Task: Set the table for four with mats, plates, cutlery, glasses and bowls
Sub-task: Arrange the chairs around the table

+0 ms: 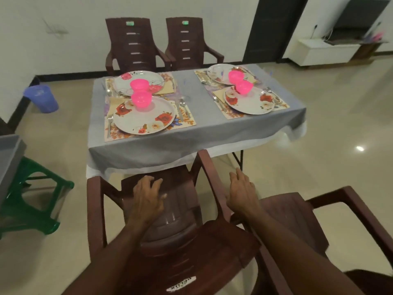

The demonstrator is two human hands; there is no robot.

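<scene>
The left hand [148,196] hovers over the seat of a dark brown plastic armchair [170,220], fingers loosely spread and holding nothing. The right hand [242,188] lies relaxed beside that chair's right armrest, also holding nothing; whether it touches the armrest cannot be told. A second brown armchair [297,220] stands just to the right.

Beyond the chairs, the grey-clothed tabletop [202,124] runs with its long axis left to right. On it lie four floral rectangular mats [187,122] in two pairs, each bearing a round white flower-printed plate [144,118]. A translucent pink plastic bowl [141,99] sits on the far part of the near left plate, and the other three plates carry one each. A steel fork [109,126] and spoon [181,109] flank the near left plate, handles pointing toward the viewer.

Two more brown chairs [131,43] stand at the far side.
</scene>
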